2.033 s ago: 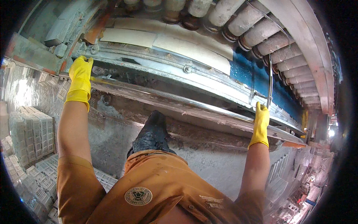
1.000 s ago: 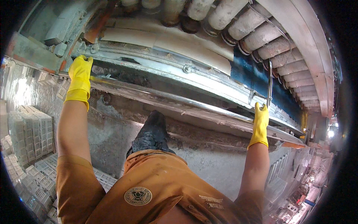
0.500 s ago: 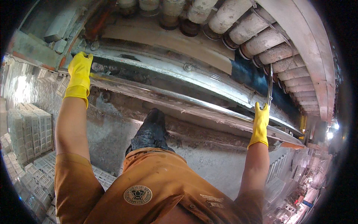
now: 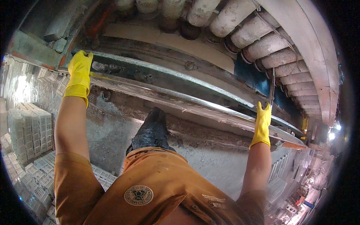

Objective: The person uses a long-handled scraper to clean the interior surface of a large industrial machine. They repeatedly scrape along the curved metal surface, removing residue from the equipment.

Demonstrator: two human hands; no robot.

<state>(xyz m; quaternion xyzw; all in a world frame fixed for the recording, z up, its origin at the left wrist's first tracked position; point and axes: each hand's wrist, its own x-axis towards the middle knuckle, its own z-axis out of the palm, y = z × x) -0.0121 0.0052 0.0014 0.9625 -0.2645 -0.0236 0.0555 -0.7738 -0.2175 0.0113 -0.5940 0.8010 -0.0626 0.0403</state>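
Both gloved hands unmoved, left hand and right hand gripping metal rail

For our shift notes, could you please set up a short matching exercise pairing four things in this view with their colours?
Things:
1. gloves, as on the left hand and the right hand
2. boot
3. shirt
4. long rail that both hands rest on

Colours:
a. black
b. shiny silver-grey
c. yellow
d. orange-brown

Pairs: 1-c, 2-a, 3-d, 4-b
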